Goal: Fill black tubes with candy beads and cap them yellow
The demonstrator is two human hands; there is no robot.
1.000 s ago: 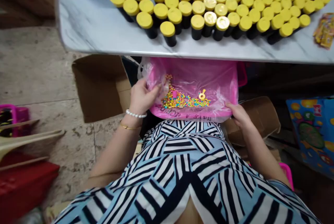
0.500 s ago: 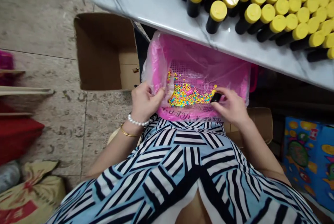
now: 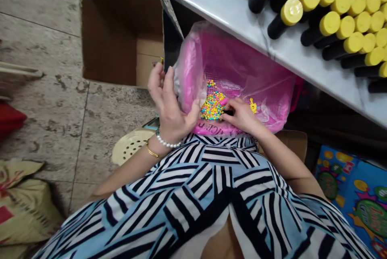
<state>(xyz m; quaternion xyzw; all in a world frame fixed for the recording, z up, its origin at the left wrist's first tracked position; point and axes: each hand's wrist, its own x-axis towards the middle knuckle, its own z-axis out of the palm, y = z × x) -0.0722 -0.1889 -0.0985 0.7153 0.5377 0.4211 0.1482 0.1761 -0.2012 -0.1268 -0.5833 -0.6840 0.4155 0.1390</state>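
Observation:
My right hand [image 3: 240,114] reaches into a pink basket [image 3: 279,120] lined with clear plastic. Its fingers are closed round a small black tube [image 3: 230,112], mostly hidden by the hand. The fingertips touch a heap of tiny coloured balls [image 3: 213,106], yellow, blue and pink. A small pink piece [image 3: 224,101] lies at the fingertips, and a yellow toy-like piece [image 3: 253,106] rests to the right of the hand. My left hand [image 3: 172,106] is open, fingers raised and apart, its thumb against the plastic liner [image 3: 192,69] at the basket's left side.
Above the basket, a marble-patterned table [image 3: 223,5] bears many black tubes with yellow caps [image 3: 329,23]. An open cardboard box [image 3: 121,29] stands at the left. A blue printed box [image 3: 347,186] is at the right, and a sack [image 3: 27,206] lies lower left.
My right hand has moved left through the basket with the black tube, and the balls are gathered further left. My left hand has opened its fingers away from the liner. The view has shifted.

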